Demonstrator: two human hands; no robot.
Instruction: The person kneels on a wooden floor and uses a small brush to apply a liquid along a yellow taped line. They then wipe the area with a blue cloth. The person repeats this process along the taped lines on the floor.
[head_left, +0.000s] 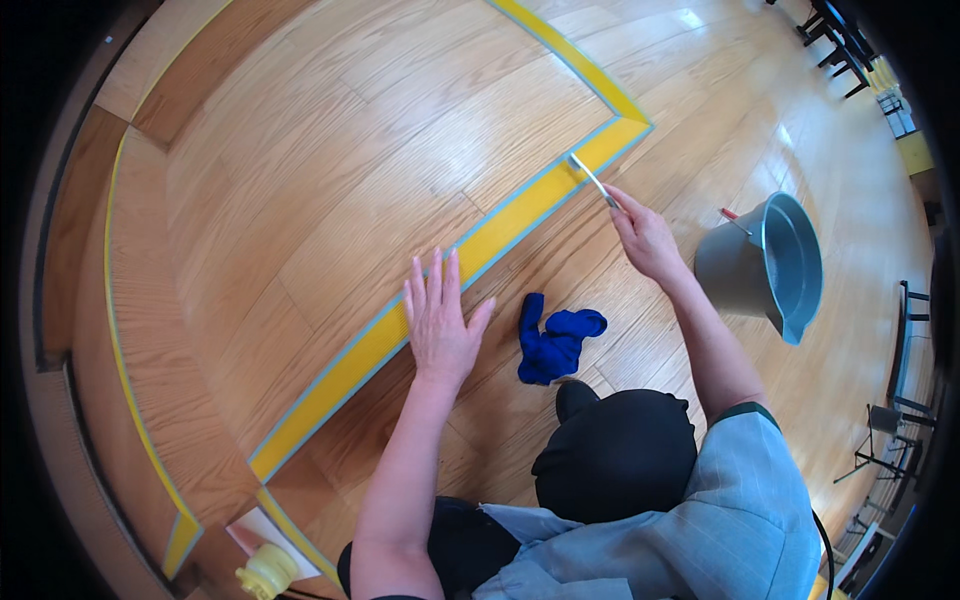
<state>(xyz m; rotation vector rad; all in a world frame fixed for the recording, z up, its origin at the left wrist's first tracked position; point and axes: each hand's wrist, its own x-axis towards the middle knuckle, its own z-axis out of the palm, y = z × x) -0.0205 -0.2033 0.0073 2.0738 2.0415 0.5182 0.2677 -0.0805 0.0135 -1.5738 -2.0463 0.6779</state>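
Observation:
My left hand (444, 330) rests with its fingers spread on the wide yellow floor band (390, 330), which has light blue edges. My right hand (645, 236) grips the handle of a small white brush (590, 175), its head down on the same band near the corner. A crumpled dark blue cloth (553, 341) lies on the wood floor between my arms, just in front of my shoe. Right of my right hand stands a grey plastic bucket (731, 259); its inside shows only in part.
Wooden steps with a thin yellow edge line (112, 262) curve along the left. A yellow bottle-like object (268, 571) stands by a pale sheet (262, 529) at lower left. Black furniture legs (832, 45) are at upper right, and a black stand (874, 450) is at far right.

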